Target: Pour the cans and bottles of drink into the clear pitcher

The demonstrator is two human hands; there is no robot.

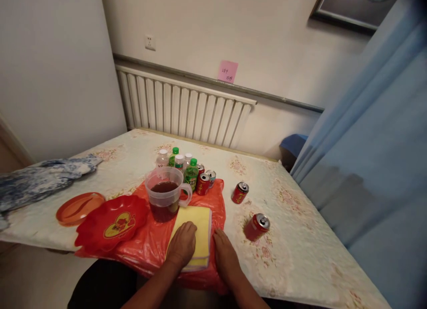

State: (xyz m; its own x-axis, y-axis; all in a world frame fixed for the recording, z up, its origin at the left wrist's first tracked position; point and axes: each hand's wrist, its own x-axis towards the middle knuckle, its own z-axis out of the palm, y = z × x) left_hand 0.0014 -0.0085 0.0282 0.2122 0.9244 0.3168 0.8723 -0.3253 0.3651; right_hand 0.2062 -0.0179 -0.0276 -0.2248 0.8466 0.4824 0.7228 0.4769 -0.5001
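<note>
A folded yellow cloth (202,237) with a pale purple edge lies on a red plastic bag (150,240) at the table's front. My left hand (183,244) rests over the cloth's left part, fingers bent and closed on it. Beside the cloth's right edge, my right hand (227,255) lies on the red plastic with fingers stretched out, holding nothing. A clear plastic jug (163,195) of dark brown liquid stands just beyond my left hand, its handle to the right. Left of the jug sits a red scalloped plate (96,229) with a yellow heart design.
Behind the jug cluster several small bottles, one a green-capped bottle (191,175), and cans, including a red can (203,184). Two more red cans, one farther (240,193) and one nearer (256,227), stand right. An orange dish (80,209) and patterned fabric (46,180) lie left.
</note>
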